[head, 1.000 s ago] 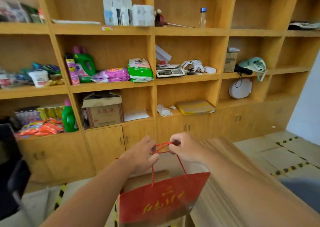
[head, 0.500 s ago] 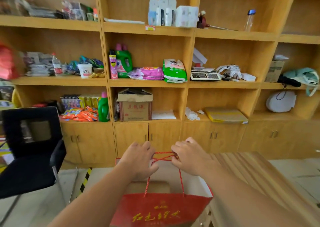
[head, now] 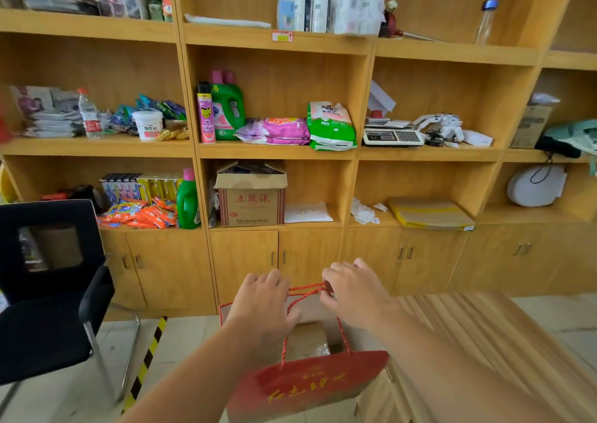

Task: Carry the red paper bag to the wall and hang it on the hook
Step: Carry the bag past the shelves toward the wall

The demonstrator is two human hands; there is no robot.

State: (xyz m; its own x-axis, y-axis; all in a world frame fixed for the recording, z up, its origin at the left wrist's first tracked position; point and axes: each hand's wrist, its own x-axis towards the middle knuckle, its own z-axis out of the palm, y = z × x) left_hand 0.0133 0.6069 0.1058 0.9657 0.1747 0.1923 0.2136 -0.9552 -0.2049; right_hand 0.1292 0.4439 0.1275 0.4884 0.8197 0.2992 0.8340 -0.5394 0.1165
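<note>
Since half a second ago the view has swung a little further left: the black chair [head: 48, 293] sits fuller in the near-left corner, and the shelves [head: 277, 151] have slid right. The hands and bag hold much the same pose as before.

From the head camera, the one view here, the red bag [head: 303, 387] hangs in mid-air at near centre, clear of the floor, beside the wooden table [head: 484, 342] on the right. The left hand [head: 263, 306] and right hand [head: 352, 293] are both clenched on the cords [head: 307, 290], knuckles up, pulling the two loops taut between them. I'd judge that keeps the loops spread for slipping over a hook, and steadies the load while walking.

The bag is stiff paper with crisp folded edges, gold lettering on its near face and a pale lining; the cords are thin twisted rope. A brown box [head: 307, 342] sits inside, which is probably why two hands carry it.

No hook shows here, only shelves of bottles and packets, so the carry looks barely begun.
</note>
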